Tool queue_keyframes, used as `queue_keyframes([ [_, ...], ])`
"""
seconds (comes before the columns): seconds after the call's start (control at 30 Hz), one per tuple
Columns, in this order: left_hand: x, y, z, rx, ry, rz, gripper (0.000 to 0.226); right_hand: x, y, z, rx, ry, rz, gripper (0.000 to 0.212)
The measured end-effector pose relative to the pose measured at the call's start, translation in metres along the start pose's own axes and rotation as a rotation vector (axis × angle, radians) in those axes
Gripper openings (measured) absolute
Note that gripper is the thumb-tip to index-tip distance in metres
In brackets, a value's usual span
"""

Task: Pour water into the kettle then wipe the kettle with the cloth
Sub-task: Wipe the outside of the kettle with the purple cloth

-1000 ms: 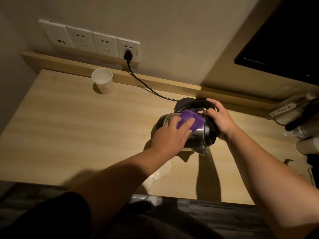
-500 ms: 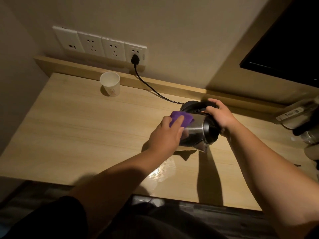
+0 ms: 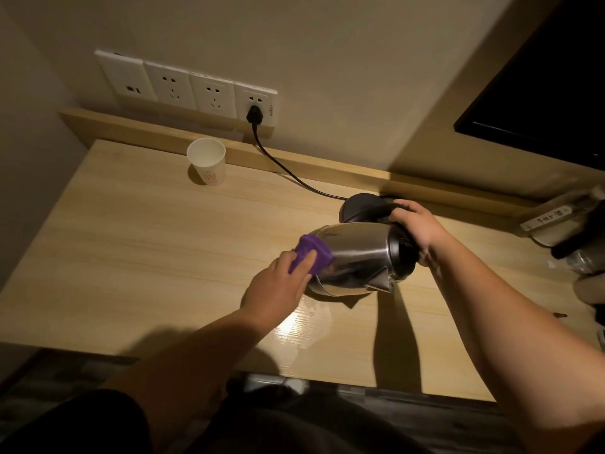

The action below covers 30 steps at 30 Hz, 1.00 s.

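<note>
A steel kettle (image 3: 357, 253) with a black lid and handle is tilted toward me above the wooden table (image 3: 137, 244), its spout pointing down at the near side. My right hand (image 3: 417, 229) grips the black handle at the kettle's top. My left hand (image 3: 278, 290) holds a bunched purple cloth (image 3: 311, 253) and presses it against the kettle's lower left side. The kettle's black base (image 3: 361, 204) sits behind it, partly hidden.
A white paper cup (image 3: 207, 161) stands at the back left. A black cord (image 3: 288, 170) runs from the wall socket (image 3: 255, 101) to the base. Bottles and a holder (image 3: 569, 231) crowd the right edge. A wet sheen (image 3: 304, 326) lies below the kettle.
The cloth and my left hand slid from the kettle's upper side down to its lower left end. The kettle shows more of its steel body, still tilted in my right hand.
</note>
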<state>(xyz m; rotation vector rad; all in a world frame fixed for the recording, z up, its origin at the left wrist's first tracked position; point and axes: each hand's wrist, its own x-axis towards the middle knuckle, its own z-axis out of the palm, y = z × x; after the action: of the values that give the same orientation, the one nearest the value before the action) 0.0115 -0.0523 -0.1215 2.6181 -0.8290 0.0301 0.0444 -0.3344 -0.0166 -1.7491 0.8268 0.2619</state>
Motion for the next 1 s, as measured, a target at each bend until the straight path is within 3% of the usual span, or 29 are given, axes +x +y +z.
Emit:
queue_keyframes([
  [0.2,0.015,0.005,-0.011,-0.025,0.015,-0.049,0.053,0.002,-0.003,0.001,0.061,0.064,0.021,0.042],
  [0.43,0.031,0.072,-0.026,-0.032,0.133,0.278,0.057,-0.001,-0.011,0.009,0.057,0.089,0.039,0.052],
  [0.63,0.005,0.035,-0.011,0.096,-0.045,0.337,0.086,0.002,-0.009,0.003,0.063,0.080,0.062,0.050],
  [0.8,-0.027,-0.005,0.007,0.128,-0.197,0.122,0.075,0.001,-0.005,-0.005,0.061,0.062,0.095,0.050],
  [0.93,-0.023,-0.014,0.007,0.029,-0.142,-0.023,0.056,-0.008,-0.006,-0.006,0.007,0.066,0.078,0.021],
  [1.0,-0.009,-0.015,-0.001,-0.085,-0.092,-0.123,0.048,-0.010,-0.003,-0.008,0.029,0.067,0.071,0.022],
])
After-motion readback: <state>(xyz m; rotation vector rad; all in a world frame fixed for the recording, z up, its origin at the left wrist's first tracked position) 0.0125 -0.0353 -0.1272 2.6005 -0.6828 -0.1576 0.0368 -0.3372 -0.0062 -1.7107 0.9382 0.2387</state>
